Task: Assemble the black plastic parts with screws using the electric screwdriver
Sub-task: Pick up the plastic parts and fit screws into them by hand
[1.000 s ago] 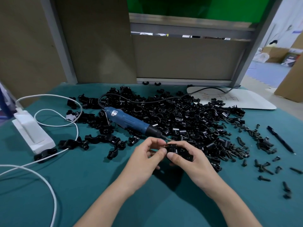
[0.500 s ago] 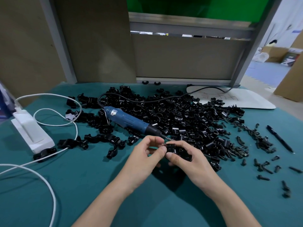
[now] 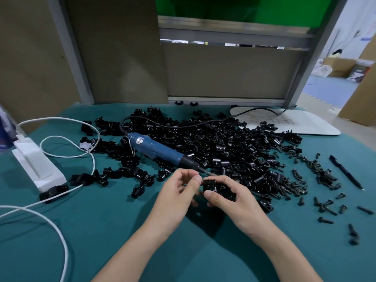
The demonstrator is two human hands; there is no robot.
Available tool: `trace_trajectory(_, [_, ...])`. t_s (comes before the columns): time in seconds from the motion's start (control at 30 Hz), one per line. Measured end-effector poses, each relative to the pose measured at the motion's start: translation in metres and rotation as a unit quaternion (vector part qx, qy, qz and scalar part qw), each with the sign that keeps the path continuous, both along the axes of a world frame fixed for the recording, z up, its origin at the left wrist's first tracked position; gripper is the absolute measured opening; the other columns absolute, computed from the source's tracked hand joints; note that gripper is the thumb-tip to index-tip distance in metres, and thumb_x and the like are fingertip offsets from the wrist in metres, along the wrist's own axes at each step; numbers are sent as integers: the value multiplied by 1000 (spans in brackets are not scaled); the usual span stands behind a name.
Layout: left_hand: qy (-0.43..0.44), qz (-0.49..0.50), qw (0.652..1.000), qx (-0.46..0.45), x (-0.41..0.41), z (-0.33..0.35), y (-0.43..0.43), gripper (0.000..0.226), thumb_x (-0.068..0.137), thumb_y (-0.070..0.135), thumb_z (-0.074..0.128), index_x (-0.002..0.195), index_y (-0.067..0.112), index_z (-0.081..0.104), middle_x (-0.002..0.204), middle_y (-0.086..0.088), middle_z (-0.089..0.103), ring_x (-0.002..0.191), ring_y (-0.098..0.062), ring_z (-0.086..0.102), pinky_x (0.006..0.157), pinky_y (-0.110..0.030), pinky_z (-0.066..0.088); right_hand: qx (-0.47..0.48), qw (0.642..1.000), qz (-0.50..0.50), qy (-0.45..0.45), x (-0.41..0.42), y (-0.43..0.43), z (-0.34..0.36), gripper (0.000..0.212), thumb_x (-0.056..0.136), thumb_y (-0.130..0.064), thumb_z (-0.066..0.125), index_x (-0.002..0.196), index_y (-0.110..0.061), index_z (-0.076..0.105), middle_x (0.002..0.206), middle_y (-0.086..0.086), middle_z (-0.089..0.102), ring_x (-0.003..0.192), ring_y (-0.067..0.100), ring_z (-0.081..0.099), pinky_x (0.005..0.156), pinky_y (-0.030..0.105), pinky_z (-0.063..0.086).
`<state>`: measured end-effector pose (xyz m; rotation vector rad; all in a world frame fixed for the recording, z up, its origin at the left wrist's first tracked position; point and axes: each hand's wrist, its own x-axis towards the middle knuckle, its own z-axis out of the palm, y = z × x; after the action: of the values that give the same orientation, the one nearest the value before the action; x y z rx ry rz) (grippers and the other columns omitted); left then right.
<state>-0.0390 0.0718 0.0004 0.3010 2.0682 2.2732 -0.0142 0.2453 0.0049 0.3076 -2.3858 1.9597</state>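
Observation:
My right hand [image 3: 230, 198] grips a black plastic part [image 3: 220, 189] just above the teal table, thumb on its near side. My left hand [image 3: 180, 189] is beside it, thumb and fingers pinching at the part's left end; what they pinch is too small to make out. The blue electric screwdriver [image 3: 160, 152] lies untouched on the table behind my hands, its tip pointing toward the held part. A big pile of black plastic parts [image 3: 223, 145] spreads behind and to the right. Loose black screws [image 3: 325, 202] are scattered at the right.
A white power strip [image 3: 38, 165] with white cables [image 3: 61, 226] sits at the left. A few joined black parts [image 3: 122, 174] lie left of my hands. A black pen [image 3: 345, 171] and a white board [image 3: 295, 123] lie at the right. Grey partition panels [image 3: 223, 76] close the back.
Both hands stayed nearly in place. My left fingers shifted slightly at the part's left end, and the held part turned a little in my right hand.

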Motion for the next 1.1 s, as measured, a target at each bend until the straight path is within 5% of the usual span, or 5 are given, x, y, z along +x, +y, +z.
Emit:
trace_trajectory(0.3, [24,-24,999,-15,-2,-1,-3,25,93,7,69,107,28,66,92,12,68,89,-5,65,75,-23,54,-5,1000,2,1,-2,1,-3,27,84,-46,76,111,-41,73,110,-6,76,94,15,74,83,29,60])
trace_trajectory(0.43, [-16,-9,1000,-1,0,0,0,12,98,29,62,103,20,67,85,11,68,78,-7,66,67,-23,55,16,1000,1,4,-3,2,-4,26,87,-48,76,112,-44,71,108,-7,77,93,15,74,85,30,60])
trace_trajectory(0.57, [-29,-20,996,-81,0,0,-1,40,98,46,53,81,12,65,67,3,64,57,-11,59,53,-23,48,27,1000,-2,12,-3,3,-6,27,85,-45,75,112,-44,71,109,-10,77,102,10,72,92,30,57])
trace_trajectory(0.77, [-2,-41,998,-55,-3,-2,-3,4,97,18,64,101,18,66,83,11,68,72,-7,61,60,-21,50,23,1000,1,17,-4,3,-4,23,88,-42,75,110,-44,72,109,-9,76,100,10,72,90,31,59])
trace_trajectory(1.1, [-12,-43,997,-71,-3,-2,-3,10,99,24,61,96,15,65,77,10,68,69,-6,63,58,-23,51,26,1000,3,13,-4,3,-5,26,85,-41,75,111,-42,72,107,-6,77,100,12,72,94,36,56])
